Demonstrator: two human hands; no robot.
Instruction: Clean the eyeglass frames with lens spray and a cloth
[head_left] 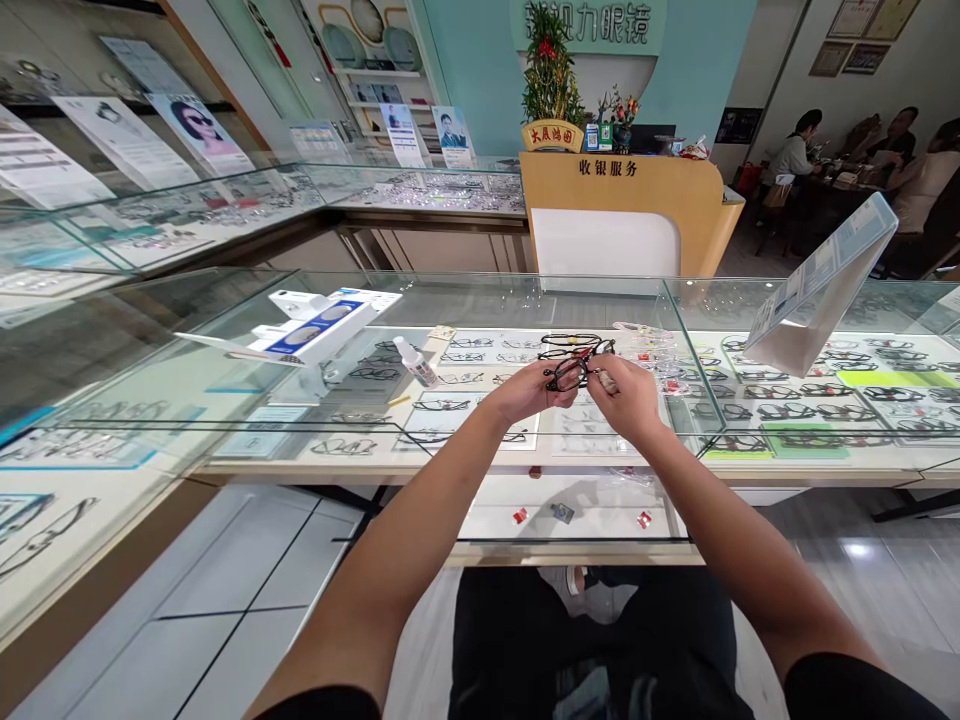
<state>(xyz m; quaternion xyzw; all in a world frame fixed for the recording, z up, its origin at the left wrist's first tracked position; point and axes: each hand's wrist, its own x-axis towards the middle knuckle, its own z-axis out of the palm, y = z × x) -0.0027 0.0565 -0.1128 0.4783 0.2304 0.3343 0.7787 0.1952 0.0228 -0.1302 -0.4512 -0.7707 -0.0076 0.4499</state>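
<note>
Both my hands meet over a glass display counter. My left hand pinches one side of a pair of black-framed glasses, and my right hand is closed on the other side, with something small and pale showing between its fingers. Two more dark-framed pairs lie on the glass just beyond the held pair. A small white bottle lies on the counter to the left of my hands.
Rows of glasses fill the case under the glass. A white and blue box stand sits at left, a tilted sign holder at right. A wooden cashier desk stands behind. Several people sit at a table at far right.
</note>
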